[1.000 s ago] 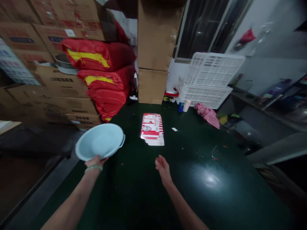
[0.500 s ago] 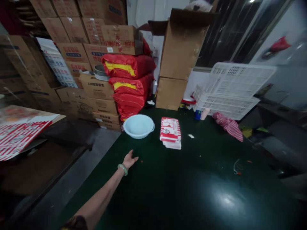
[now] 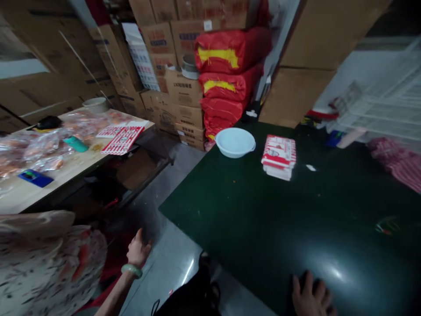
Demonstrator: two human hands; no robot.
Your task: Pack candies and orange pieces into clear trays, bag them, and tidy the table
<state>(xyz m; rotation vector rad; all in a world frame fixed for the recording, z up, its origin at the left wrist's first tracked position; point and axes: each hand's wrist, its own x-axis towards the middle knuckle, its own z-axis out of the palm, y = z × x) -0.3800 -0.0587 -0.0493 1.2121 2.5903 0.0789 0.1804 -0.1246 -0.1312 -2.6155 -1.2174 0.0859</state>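
Note:
My left hand (image 3: 138, 251), with a pale green bangle at the wrist, hangs over the floor between two tables. Its thumb stands apart and nothing is in it. My right hand (image 3: 312, 296) rests at the near side of the dark green table (image 3: 210, 210), fingers spread, holding nothing. Farther back on that table sit a light blue plastic basin (image 3: 235, 143) and, to its right, a stack of red-and-white printed packaging (image 3: 279, 157). Both lie well away from my hands.
A person in a patterned top (image 3: 49, 267) sits close at the left, before a wooden table (image 3: 75, 171) bearing plastic-wrapped food and a blue object (image 3: 35, 177). Red sacks (image 3: 230, 52) and cardboard boxes (image 3: 184, 87) are stacked behind. White crates (image 3: 391, 105) stand right.
My view has swung left and down, bringing the person and the wooden table into sight. My left hand has moved back off the green table; my right hand has appeared on it.

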